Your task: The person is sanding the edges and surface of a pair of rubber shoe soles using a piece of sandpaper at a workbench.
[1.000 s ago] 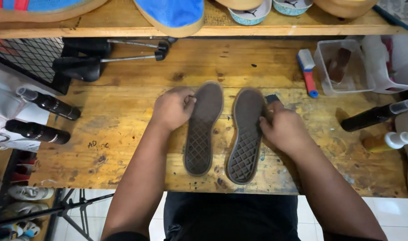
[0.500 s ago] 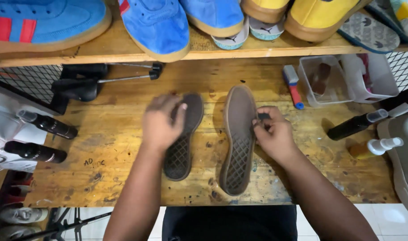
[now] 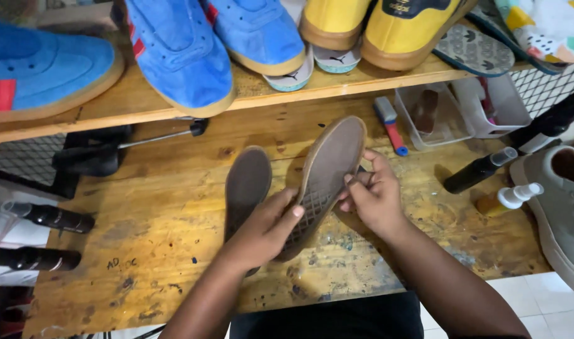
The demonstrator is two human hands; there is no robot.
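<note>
Raised insole (image 3: 327,179) held above workbench (image 3: 174,207) middle, tilted; long axis runs from near edge up-right toward shelf. Left hand (image 3: 262,232) clamps heel end from below-left, right hand (image 3: 371,194) pinches right edge mid-length. Hands close, not touching. Second insole (image 3: 246,185) flat on bench, just left, nearer left hand.
</note>
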